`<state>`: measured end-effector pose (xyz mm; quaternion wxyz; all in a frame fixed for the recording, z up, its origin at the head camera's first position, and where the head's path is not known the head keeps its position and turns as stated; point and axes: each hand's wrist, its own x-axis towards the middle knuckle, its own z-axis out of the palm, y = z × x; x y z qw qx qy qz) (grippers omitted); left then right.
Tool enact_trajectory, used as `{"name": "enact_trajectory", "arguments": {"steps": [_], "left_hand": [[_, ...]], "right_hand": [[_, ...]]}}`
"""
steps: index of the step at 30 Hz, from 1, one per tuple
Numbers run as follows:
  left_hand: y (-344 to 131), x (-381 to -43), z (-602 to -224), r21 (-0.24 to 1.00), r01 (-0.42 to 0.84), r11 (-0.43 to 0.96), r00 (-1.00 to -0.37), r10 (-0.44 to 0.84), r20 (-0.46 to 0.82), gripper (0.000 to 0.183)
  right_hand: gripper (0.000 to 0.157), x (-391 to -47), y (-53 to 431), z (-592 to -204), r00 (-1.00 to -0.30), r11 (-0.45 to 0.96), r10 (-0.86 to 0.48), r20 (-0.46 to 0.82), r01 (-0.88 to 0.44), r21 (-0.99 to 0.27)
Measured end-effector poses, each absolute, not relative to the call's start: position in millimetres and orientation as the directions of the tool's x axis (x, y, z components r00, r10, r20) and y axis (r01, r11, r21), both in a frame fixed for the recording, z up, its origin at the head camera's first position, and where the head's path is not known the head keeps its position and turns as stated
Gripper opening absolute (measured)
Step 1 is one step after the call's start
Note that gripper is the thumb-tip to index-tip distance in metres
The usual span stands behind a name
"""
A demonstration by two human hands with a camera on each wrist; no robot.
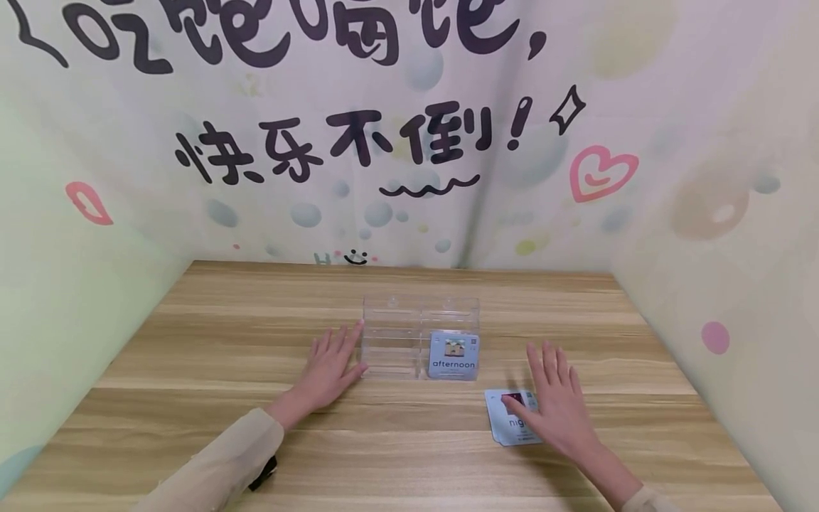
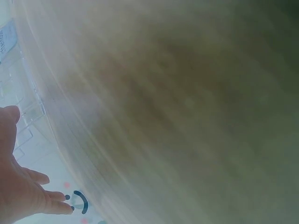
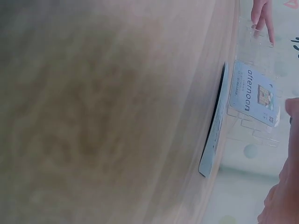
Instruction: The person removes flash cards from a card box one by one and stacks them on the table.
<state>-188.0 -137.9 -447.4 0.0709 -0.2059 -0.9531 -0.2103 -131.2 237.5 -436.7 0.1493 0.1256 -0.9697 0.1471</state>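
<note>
At the lower left of the frame, a small black thing [image 1: 263,474] peeks out from under the pale sleeve [image 1: 224,451]. I can't tell what it is. The left hand [image 1: 326,370] is left of the middle. Its fingers are spread and hold nothing. The fingertips are right by the left edge of the clear plastic rack [image 1: 409,331], but I can't tell if they touch it.

The rack is in the middle of the wooden table [image 1: 352,462]. Its long way goes from side to side. In its lower right slot stands a light blue square card [image 1: 453,355] that says "afternoon". The card leans back a bit, with its picture at the top and its front to the bottom of the frame.

At the lower right, a light blue pile of cards [image 1: 508,428] lies flat, face up, with its top to the top of the frame and turned a little. Part is hidden, so I can't tell its long side.

The right hand [image 1: 563,412] is over the pile, fingers straight, gripping nothing.

I think this is a pause between cards. Picking up the next one would need the right hand to go down and pinch.
</note>
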Motion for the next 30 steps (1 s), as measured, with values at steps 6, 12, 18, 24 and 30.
{"name": "enact_trajectory", "arguments": {"steps": [6, 12, 18, 24, 30], "left_hand": [[-138.0, -188.3, -447.1, 0.365, 0.425, 0.828, -0.904, 0.367, 0.221, 0.073], [-138.4, -188.1, -446.8, 0.365, 0.424, 0.829, -0.905, 0.367, 0.216, 0.073], [-138.0, -188.5, -446.7, 0.368, 0.423, 0.828, -0.906, 0.371, 0.205, 0.073], [-137.8, -189.0, -447.8, 0.369, 0.427, 0.826, -0.903, 0.371, 0.216, 0.072], [-138.4, -189.4, -448.8, 0.37, 0.426, 0.826, -0.904, 0.368, 0.219, 0.071]], "right_hand": [[0.095, -134.1, 235.6, -437.0, -0.911, 0.932, -0.231, 0.342, -0.308, -0.19], [0.096, -136.4, 232.9, -436.3, -0.911, 0.929, -0.235, 0.339, -0.314, -0.198], [0.093, -137.8, 231.6, -436.7, -0.91, 0.928, -0.227, 0.348, -0.31, -0.207], [0.092, -139.1, 230.5, -436.4, -0.909, 0.927, -0.226, 0.351, -0.312, -0.21], [0.093, -141.3, 229.2, -435.3, -0.908, 0.923, -0.23, 0.349, -0.317, -0.217]]}}
